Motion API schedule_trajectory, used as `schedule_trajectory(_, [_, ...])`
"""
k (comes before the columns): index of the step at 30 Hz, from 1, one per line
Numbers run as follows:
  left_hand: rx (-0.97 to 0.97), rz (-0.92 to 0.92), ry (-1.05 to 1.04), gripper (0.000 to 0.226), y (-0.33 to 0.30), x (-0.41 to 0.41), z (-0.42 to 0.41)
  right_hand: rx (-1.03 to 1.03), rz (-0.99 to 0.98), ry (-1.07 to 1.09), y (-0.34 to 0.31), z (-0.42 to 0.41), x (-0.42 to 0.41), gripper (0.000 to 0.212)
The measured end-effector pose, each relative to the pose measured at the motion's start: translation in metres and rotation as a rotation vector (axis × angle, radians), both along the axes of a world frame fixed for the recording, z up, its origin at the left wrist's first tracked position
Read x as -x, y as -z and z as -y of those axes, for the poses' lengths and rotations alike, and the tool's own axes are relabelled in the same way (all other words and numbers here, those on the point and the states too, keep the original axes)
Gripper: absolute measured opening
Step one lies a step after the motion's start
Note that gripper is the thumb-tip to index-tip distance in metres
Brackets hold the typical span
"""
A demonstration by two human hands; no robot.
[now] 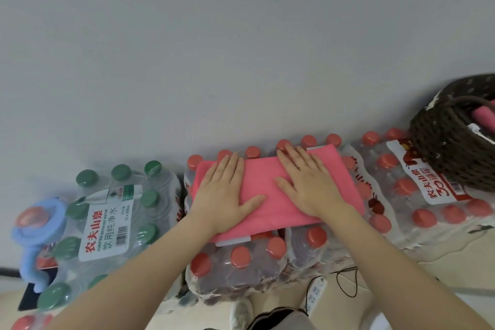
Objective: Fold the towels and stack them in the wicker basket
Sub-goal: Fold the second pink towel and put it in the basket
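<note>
Pink towel (270,190), folded into a long strip, flat across a shrink-wrapped pack of red-capped bottles (241,257). Left hand (225,193) spread wide, palm down on its left end; right hand (308,185) likewise flat, fingers straight, on the right half. Far edge close to a bare grey wall (241,35). Wicker basket (450,147) at far right on another red-capped pack (417,190), pink cloth (483,118) inside. Left: green-capped pack (107,222) labelled "农夫山泉 饮用纯净水", with a barcode. Power strip (316,293) on floor near.
</note>
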State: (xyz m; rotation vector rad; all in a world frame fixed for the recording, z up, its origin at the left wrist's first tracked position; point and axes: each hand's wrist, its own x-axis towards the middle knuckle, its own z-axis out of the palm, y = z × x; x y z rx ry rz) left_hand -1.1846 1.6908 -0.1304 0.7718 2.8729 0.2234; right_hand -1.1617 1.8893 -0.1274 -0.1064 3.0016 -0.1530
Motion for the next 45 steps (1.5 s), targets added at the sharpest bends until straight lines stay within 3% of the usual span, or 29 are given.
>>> schedule_trajectory(3, [0.038, 0.027, -0.004, 0.137, -0.003, -0.004, 0.008, -0.023, 0.009, 0.132, 0.000, -0.028, -0.010, 0.090])
schedule_trajectory(7, [0.070, 0.047, -0.016, 0.145, -0.005, -0.006, 0.011, 0.045, 0.074, 0.377, -0.002, -0.062, -0.026, 0.067])
schedule_trajectory(10, [0.062, 0.042, -0.063, 0.147, -0.009, -0.005, 0.000, 0.086, 0.035, 0.454, -0.009, -0.062, -0.029, 0.063])
schedule_trajectory(13, [0.004, -0.017, 0.013, 0.131, -0.014, -0.011, -0.024, 0.114, -0.031, 0.549, -0.021, -0.055, -0.029, 0.051])
schedule_trajectory(15, [-0.043, -0.044, 0.125, 0.116, -0.016, -0.014, -0.045, 0.163, 0.044, 0.619, -0.029, -0.054, -0.031, 0.045])
schedule_trajectory(19, [-0.089, -0.039, 0.216, 0.099, -0.014, -0.017, -0.079, 0.428, 0.066, 0.578, -0.032, -0.064, -0.032, 0.026])
schedule_trajectory(23, [-0.072, 0.012, 0.236, 0.095, -0.012, -0.020, -0.102, 0.666, 0.076, 0.579, -0.044, -0.095, -0.032, 0.046])
schedule_trajectory(25, [-0.040, 0.015, 0.264, 0.095, -0.010, -0.022, -0.115, 0.715, 0.185, 0.634, -0.046, -0.119, -0.033, 0.040])
schedule_trajectory(30, [-0.038, 0.046, 0.266, 0.093, -0.010, -0.025, -0.158, 1.077, 0.337, 0.854, -0.060, -0.166, -0.032, 0.028])
schedule_trajectory(34, [-0.018, 0.081, 0.231, 0.084, -0.013, -0.028, -0.187, 1.080, 0.317, 0.930, -0.073, -0.194, -0.021, 0.033])
schedule_trajectory(40, [0.026, 0.105, 0.155, 0.094, -0.007, -0.028, -0.202, 1.143, 0.346, 0.921, -0.074, -0.203, -0.024, 0.032])
schedule_trajectory(43, [0.034, 0.155, 0.148, 0.087, -0.009, -0.025, -0.203, 0.749, 0.146, 0.682, -0.072, -0.193, -0.024, 0.033])
schedule_trajectory(45, [-0.094, 0.292, 0.132, 0.067, -0.018, -0.019, -0.200, 0.567, 0.009, 0.518, -0.084, -0.179, -0.022, 0.041])
